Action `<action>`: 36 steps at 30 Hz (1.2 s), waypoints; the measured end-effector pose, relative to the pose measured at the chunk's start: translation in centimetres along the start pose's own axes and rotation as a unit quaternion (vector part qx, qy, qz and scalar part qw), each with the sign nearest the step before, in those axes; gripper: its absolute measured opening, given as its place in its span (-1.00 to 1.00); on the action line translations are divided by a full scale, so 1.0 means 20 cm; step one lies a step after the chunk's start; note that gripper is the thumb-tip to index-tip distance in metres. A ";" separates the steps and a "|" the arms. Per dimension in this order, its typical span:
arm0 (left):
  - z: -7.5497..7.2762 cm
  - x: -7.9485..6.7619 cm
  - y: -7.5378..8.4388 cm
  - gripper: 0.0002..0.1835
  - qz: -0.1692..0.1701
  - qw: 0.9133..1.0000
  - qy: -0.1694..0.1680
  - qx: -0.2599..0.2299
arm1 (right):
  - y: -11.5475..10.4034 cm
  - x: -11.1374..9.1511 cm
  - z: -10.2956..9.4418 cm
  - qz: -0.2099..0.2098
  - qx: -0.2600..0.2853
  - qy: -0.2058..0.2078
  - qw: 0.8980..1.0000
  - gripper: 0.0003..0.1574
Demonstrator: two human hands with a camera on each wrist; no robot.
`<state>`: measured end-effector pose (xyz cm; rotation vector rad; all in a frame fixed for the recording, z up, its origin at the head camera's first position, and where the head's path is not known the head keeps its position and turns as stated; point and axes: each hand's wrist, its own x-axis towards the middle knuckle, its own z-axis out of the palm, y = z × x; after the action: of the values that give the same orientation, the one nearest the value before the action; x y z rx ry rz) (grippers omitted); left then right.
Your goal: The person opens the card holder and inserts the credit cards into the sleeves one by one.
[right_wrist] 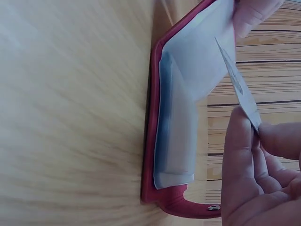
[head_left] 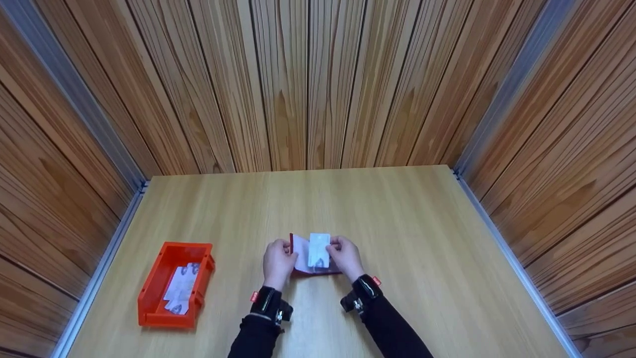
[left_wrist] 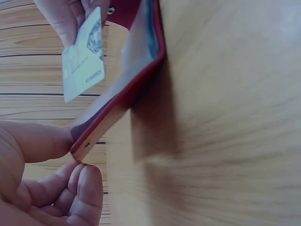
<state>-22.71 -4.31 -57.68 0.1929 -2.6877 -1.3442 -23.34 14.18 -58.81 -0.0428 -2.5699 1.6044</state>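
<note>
A red card holder (head_left: pixel 301 249) stands unfolded on the table, with clear plastic sleeves (right_wrist: pixel 181 136) inside and a snap strap (right_wrist: pixel 188 207) at one end. The left hand (head_left: pixel 277 262) pinches the edge of its raised cover between thumb and fingers. Between the thumb and fingers of the right hand (head_left: pixel 348 258) is a white card (head_left: pixel 318 248), held above the sleeves and apart from them. Printed text and a grey picture show on the card in the left wrist view. From the right wrist, the card appears nearly edge-on.
An orange bin (head_left: pixel 149 293) stands to the left on the wooden table (head_left: pixel 387 214), with several white cards (head_left: pixel 181 288) in it. Wood-panelled walls (head_left: pixel 288 99) enclose the table at the back and both sides. Each wrist wears a black camera strap.
</note>
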 end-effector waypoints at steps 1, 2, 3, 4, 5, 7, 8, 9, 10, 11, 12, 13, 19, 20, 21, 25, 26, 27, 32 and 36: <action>0.00 0.00 -0.01 -0.74 -0.004 1.000 -0.002 0.002 | 0.00 0.00 0.00 0.000 -0.002 0.000 1.000 -0.81; 0.01 0.00 -0.01 -0.74 -0.007 1.000 -0.003 0.005 | 0.00 0.00 0.00 0.004 -0.003 0.000 1.000 -0.81; 0.01 0.00 -0.02 -0.74 -0.009 1.000 -0.004 0.008 | 0.00 0.00 0.00 0.004 -0.006 0.000 1.000 -0.81; 0.01 0.00 -0.03 -0.75 -0.010 1.000 -0.004 0.011 | 0.01 0.01 0.00 0.005 -0.009 0.000 1.000 -0.82; 0.01 0.00 -0.04 -0.74 -0.010 1.000 -0.003 0.013 | 0.01 0.01 0.00 0.007 -0.011 0.000 1.000 -0.82; 0.01 0.00 -0.05 -0.74 -0.010 1.000 -0.002 0.016 | 0.01 0.01 0.00 0.005 -0.018 0.003 1.000 -0.83; 0.01 0.00 -0.06 -0.75 -0.009 1.000 -0.001 0.017 | 0.01 0.01 0.00 0.004 -0.022 0.004 1.000 -0.83; 0.02 0.00 -0.06 -0.75 -0.008 1.000 0.001 0.018 | 0.01 0.01 0.00 0.004 -0.024 0.006 1.000 -0.83; 0.02 0.00 -0.07 -0.75 -0.004 1.000 0.005 0.019 | 0.01 0.02 0.00 0.002 -0.028 0.008 1.000 -0.84; 0.02 0.00 -0.08 -0.75 -0.001 1.000 0.008 0.021 | 0.01 0.02 0.00 -0.001 -0.030 0.010 0.999 -0.84; 0.02 0.00 -0.09 -0.76 0.003 1.000 0.011 0.022 | 0.01 0.02 0.00 -0.003 -0.035 0.013 0.999 -0.84; 0.02 0.00 -0.09 -0.76 0.006 1.000 0.016 0.023 | 0.01 0.03 0.00 -0.006 -0.038 0.014 0.999 -0.83; 0.04 0.00 -0.13 -0.77 0.006 0.999 0.025 0.023 | 0.00 0.04 0.02 -0.001 -0.061 0.010 0.998 -0.83; 0.04 0.00 -0.14 -0.78 0.004 0.999 0.024 0.024 | 0.00 0.04 0.02 0.000 -0.066 0.008 0.998 -0.83; 0.04 0.00 -0.14 -0.78 0.001 0.999 0.023 0.023 | 0.00 0.04 0.02 0.001 -0.071 0.006 0.997 -0.83; 0.05 0.00 -0.15 -0.79 -0.009 1.000 0.020 0.017 | 0.00 0.05 0.03 -0.002 -0.082 0.001 0.997 -0.83; 0.05 0.00 -0.15 -0.79 -0.011 1.000 0.020 0.015 | 0.00 0.06 0.03 -0.004 -0.084 0.000 0.996 -0.83; 0.05 0.00 -0.15 -0.79 -0.012 1.000 0.019 0.013 | 0.00 0.06 0.03 -0.003 -0.084 -0.002 0.996 -0.83; 0.04 0.00 -0.15 -0.79 -0.012 1.000 0.017 0.016 | 0.00 0.06 0.04 -0.001 -0.088 -0.006 0.996 -0.82; 0.05 0.01 -0.15 -0.80 -0.013 1.000 0.014 0.021 | 0.01 0.07 0.04 0.005 -0.092 -0.010 0.996 -0.81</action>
<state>-22.84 -5.41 -60.74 0.2506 -2.7009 -1.2836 -24.78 13.64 -59.25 -0.0569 -2.7290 1.3731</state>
